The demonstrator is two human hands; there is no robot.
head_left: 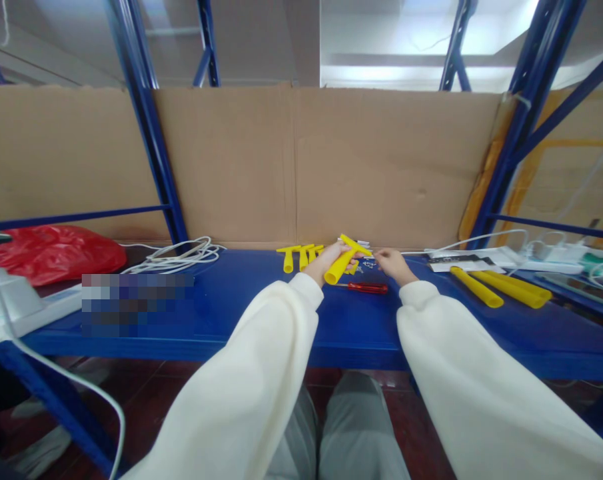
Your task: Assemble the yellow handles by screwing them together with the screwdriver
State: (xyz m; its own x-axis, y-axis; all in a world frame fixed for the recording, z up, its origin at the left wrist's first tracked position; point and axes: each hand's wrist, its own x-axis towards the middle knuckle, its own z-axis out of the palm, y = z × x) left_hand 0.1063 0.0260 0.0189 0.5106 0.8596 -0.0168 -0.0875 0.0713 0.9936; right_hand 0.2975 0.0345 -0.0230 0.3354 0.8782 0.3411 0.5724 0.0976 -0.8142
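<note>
one smooth yellow t-shaped tube is clasped by the left hand; the right hand is curled, grip unclear.

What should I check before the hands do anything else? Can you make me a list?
1. Left hand holding the yellow T-shaped piece: ok.
2. Right hand near the piece's crossbar: ok, its fingertips are close to one end.
3. Something tiny between the right fingertips: cannot tell, too small to see.
4. Red-handled screwdriver handy: probably ok, it lies on the blue tabletop near both hands.
5. Other yellow T-shaped pieces out of the way: ok, grouped left of the left hand.
</note>
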